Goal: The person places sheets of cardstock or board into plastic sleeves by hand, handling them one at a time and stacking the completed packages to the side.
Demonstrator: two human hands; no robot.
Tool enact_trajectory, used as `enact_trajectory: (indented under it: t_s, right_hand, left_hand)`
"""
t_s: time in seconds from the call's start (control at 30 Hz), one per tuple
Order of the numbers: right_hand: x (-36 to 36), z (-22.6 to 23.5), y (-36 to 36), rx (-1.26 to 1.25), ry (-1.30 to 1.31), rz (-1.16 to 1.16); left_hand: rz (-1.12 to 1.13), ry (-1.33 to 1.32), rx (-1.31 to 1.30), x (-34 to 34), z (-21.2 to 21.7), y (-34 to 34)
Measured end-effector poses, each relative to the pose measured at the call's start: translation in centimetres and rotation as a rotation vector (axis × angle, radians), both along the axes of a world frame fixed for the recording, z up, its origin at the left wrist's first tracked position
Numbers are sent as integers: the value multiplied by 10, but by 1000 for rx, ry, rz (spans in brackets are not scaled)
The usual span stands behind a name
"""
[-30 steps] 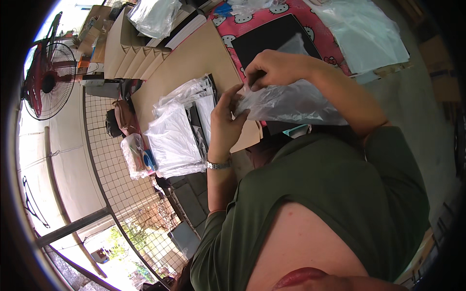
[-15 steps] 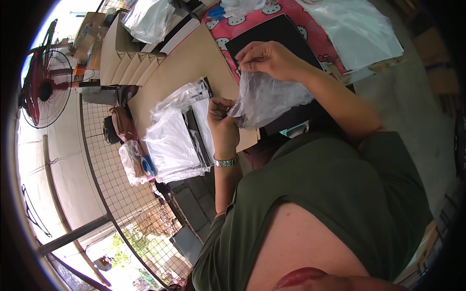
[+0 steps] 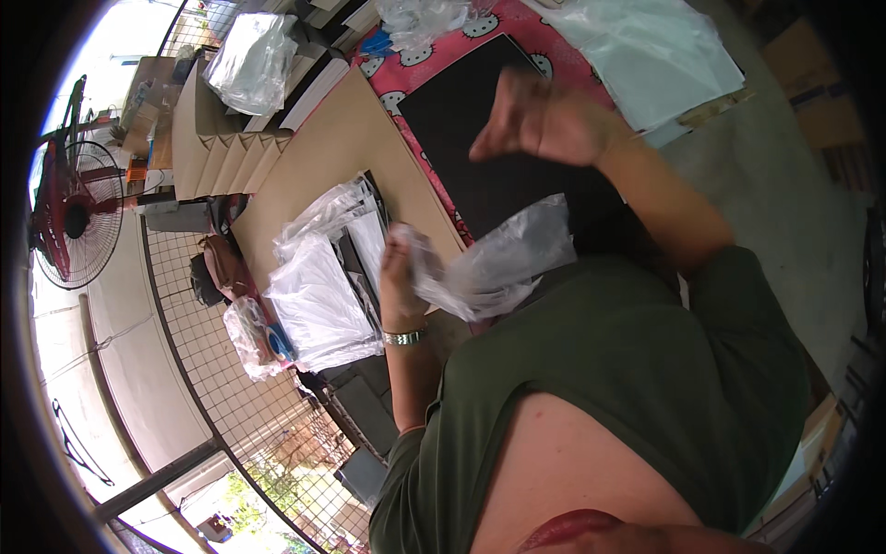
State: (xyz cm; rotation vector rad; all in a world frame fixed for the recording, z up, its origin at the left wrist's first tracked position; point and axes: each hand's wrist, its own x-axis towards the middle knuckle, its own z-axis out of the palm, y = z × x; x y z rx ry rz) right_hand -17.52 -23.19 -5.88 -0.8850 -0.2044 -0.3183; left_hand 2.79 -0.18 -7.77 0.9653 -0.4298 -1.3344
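Note:
My left hand (image 3: 401, 282), with a metal watch on the wrist, is closed on one end of a clear plastic bag (image 3: 521, 251). The bag hangs crumpled to the right, close to my body. Above and to the right of it, my right hand (image 3: 549, 120) is raised with nothing visible in it, its fingers apart and blurred by motion. Under that hand lies a flat black board (image 3: 452, 103). Left of my left hand, a pile of plastic-wrapped sheets (image 3: 318, 300) rests on a brown board (image 3: 369, 134).
Brown folders (image 3: 226, 162) stand at the far left beside a wrapped packet (image 3: 249, 65). A pink patterned cloth (image 3: 425, 60) covers the far table, with a stack of clear plastic sheets (image 3: 655, 65) at right. A red fan (image 3: 78, 217) and a wire mesh (image 3: 198, 351) are on the left.
My right hand has let go of the plastic bag and lifted away from it. The bag now hangs from my left hand alone. The view has shifted slightly.

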Motion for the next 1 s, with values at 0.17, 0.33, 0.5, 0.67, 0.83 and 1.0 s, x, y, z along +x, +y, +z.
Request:
enact_trajectory:
  t_s: [0.17, 0.33, 0.5, 0.67, 0.83, 1.0]
  right_hand:
    - [3, 0, 13, -66, 424, -57]
    - [17, 6, 52, -972, 478, -438]
    - [14, 16, 17, -24, 282, -158]
    - [-1, 8, 25, -848, 127, 399]
    - [2, 0, -11, 290, -68, -170]
    - [7, -15, -25, -111, 235, 261]
  left_hand:
    - [241, -342, 29, -25, 18, -31]
    - [393, -644, -76, -45, 40, -58]
    - [-66, -599, 88, -34, 26, -33]
    - [125, 282, -372, 9, 38, -21]
    - [112, -18, -38, 19, 2, 6]
    - [-17, 60, -632, 55, 17, -18]
